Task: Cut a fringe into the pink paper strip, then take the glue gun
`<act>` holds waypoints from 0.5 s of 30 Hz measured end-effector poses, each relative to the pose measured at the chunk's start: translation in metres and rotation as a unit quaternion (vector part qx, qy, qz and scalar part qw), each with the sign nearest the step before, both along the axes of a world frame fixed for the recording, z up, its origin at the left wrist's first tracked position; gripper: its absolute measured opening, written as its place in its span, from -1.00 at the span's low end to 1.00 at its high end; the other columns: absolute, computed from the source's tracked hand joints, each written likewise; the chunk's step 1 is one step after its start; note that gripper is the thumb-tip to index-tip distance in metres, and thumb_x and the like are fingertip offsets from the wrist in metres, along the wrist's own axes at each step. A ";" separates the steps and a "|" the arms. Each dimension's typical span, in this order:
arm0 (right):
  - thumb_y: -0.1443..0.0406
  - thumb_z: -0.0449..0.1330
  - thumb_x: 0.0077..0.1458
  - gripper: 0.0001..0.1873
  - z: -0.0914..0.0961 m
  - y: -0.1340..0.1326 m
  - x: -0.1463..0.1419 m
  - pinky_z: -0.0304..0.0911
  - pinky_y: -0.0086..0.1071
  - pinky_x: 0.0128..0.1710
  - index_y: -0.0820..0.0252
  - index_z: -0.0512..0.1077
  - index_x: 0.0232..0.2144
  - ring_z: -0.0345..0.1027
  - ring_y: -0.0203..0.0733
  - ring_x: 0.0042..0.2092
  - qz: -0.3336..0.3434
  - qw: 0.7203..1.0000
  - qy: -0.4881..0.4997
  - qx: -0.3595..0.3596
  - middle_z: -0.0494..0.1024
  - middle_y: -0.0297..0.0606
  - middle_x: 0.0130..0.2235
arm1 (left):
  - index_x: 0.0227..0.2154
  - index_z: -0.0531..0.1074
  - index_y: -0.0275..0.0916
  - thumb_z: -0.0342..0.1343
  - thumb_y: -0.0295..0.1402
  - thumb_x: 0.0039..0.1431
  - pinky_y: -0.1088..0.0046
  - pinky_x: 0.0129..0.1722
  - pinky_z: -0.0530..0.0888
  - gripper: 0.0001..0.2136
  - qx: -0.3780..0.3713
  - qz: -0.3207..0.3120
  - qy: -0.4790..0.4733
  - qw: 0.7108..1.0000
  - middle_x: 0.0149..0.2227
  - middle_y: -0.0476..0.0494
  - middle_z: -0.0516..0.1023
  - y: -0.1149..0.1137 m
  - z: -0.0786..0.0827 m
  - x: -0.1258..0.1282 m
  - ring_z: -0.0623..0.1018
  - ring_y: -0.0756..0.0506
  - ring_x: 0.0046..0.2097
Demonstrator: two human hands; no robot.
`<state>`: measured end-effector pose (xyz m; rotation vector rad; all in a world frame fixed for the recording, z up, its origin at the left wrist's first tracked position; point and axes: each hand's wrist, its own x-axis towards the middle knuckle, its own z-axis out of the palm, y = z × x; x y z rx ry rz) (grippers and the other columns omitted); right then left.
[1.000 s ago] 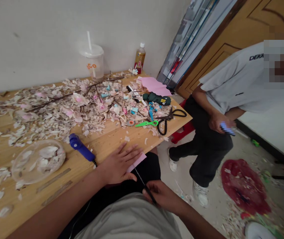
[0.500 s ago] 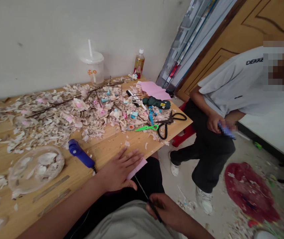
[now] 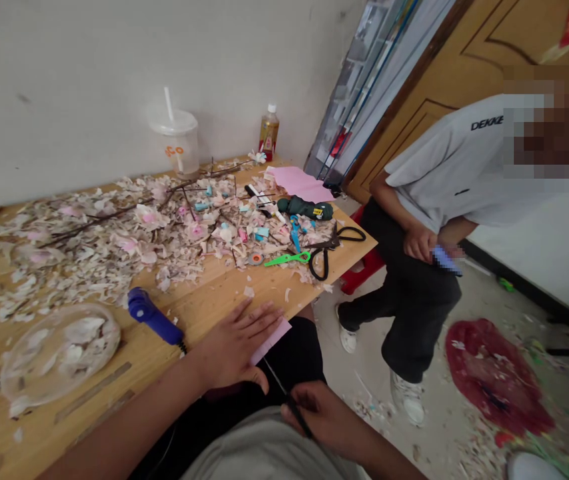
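Note:
My left hand [image 3: 239,343] lies flat with fingers stretched out on a small pink paper piece [image 3: 275,339] at the table's front edge. Part of that paper is hidden under the fingers and part juts past the edge. In my right hand [image 3: 317,410] is a thin, straight, blade-like tool with a black handle [image 3: 298,415], its fingers closed round the handle. The tool's thin end points up to the paper's near side; whether it touches cannot be made out. Behind my left wrist lies a blue handheld tool [image 3: 154,317] with a cord.
Petals and scraps [image 3: 84,267] cover the wooden table [image 3: 204,293], with flowered twigs among them. Black-handled scissors [image 3: 332,247], green scissors [image 3: 284,259], a clear plastic lid [image 3: 59,360], a cup [image 3: 177,143] and a bottle [image 3: 268,137] lie around. A person [image 3: 444,167] sits at right.
The tool's thin end has slid from over the pink paper back to its near side, as my right hand drew slightly towards me. The left hand stays on the paper.

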<state>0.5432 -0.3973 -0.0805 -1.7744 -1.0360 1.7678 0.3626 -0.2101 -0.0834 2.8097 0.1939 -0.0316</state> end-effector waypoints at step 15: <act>-0.04 0.23 0.10 -0.55 -0.003 -0.012 0.004 0.00 -0.49 -0.67 0.11 0.23 -0.55 0.10 -0.38 -0.66 0.015 0.998 0.029 -0.045 0.27 -0.50 -0.62 | 0.47 -0.25 -0.29 -0.19 0.28 0.25 0.05 0.43 -0.28 -0.05 0.029 0.003 -0.030 0.999 0.49 -0.24 -0.03 0.001 -0.007 0.001 -0.15 -0.24 0.51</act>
